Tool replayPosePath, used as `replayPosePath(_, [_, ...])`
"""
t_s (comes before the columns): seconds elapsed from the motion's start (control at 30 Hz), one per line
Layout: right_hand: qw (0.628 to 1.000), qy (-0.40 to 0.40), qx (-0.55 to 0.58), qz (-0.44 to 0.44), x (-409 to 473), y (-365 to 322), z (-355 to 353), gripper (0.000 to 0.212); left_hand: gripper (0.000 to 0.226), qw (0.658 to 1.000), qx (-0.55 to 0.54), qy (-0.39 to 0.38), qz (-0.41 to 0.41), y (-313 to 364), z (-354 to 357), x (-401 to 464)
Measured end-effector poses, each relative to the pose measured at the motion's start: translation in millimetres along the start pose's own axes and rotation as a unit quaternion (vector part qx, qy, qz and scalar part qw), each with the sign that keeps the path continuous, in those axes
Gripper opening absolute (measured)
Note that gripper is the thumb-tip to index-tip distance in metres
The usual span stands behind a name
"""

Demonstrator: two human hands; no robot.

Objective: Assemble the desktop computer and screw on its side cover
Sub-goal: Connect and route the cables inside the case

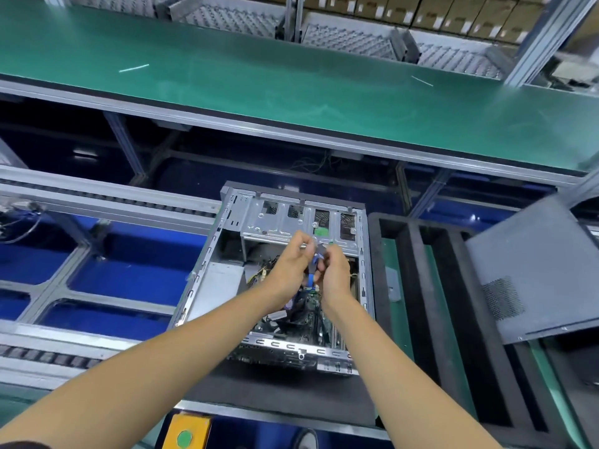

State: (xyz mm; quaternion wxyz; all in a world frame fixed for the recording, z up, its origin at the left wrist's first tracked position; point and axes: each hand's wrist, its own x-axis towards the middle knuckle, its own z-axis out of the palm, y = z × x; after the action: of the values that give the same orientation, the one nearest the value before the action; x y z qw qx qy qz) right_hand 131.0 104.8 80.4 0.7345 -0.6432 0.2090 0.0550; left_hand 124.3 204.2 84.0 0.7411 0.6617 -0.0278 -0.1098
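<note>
Left hand (293, 265) and right hand (334, 270) both pinch a blue cable (311, 276) above the open computer case (227, 280), clear of its edges.

Open desktop case (227, 286) lying on its side, centre, drive cage at far end, motherboard exposed. Grey side cover (531, 270) rests tilted to its right, detached.
</note>
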Motion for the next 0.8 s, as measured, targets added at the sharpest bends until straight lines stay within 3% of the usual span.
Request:
replayPosePath(0.27, [0.998, 0.033, -0.028, -0.038, 12.3, 7.6, -13.9, 0.025, 0.053, 0.995, -0.08, 0.001, -0.052, -12.1, 11.8, 1.5])
replayPosePath(0.33, [0.998, 0.045, -0.011, -0.036, 16.0, 6.3, -14.4, 0.025, 0.047, 0.996, -0.066, -0.008, -0.06, -11.4, 7.1, 0.7])
replayPosePath(0.47, [0.997, 0.069, 0.008, -0.038, 21.5, 6.4, -14.7, 0.027, 0.06, 0.998, 0.049, -0.034, -0.024, -13.4, -6.0, -2.1])
replayPosePath(0.63, [0.997, 0.058, 0.046, 0.006, 22.7, 12.9, -13.7, 0.025, 0.01, 0.999, 0.045, 0.014, 0.005, -13.3, -16.1, -1.0])
replayPosePath(0.73, [0.997, 0.046, 0.053, 0.011, 24.1, 14.6, -11.3, 0.023, 0.008, 0.999, 0.002, 0.051, -0.018, -19.4, -19.5, 0.1])
replayPosePath(0.8, [0.996, 0.05, 0.076, 0.01, 24.2, 14.4, -9.7, 0.022, 0.01, 0.991, -0.039, 0.118, -0.05, -25.0, -20.6, 1.3])
